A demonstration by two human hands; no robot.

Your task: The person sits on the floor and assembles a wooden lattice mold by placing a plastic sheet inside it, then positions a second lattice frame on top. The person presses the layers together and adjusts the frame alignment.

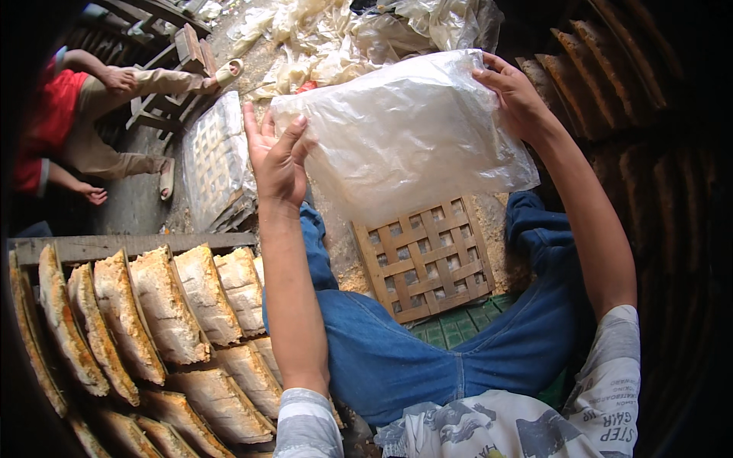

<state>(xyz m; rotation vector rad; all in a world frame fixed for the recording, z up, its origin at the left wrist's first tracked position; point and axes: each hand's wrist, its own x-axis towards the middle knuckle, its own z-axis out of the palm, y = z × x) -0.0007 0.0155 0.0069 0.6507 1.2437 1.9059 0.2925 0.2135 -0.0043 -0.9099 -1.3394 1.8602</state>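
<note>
A cloudy, see-through plastic sheet (405, 130) is stretched between my two hands, its lower edge hanging loose. My left hand (279, 156) pinches its left edge between thumb and fingers, with some fingers pointing up. At the upper right corner my right hand (515, 95) grips the plastic, fingers curled round behind it. Below the sheet, between my knees, lies a square lattice tray (427, 267) of woven wooden or bamboo strips. The sheet covers the tray's far part from view.
Rows of pale, orange-edged slabs (195, 294) stand on a rack at left, with more slabs (592, 72) at right. A plastic-covered lattice stack (217, 164) sits beyond my left arm. Crumpled plastic (336, 46) heaps ahead. Another person in red (65, 114) sits at far left.
</note>
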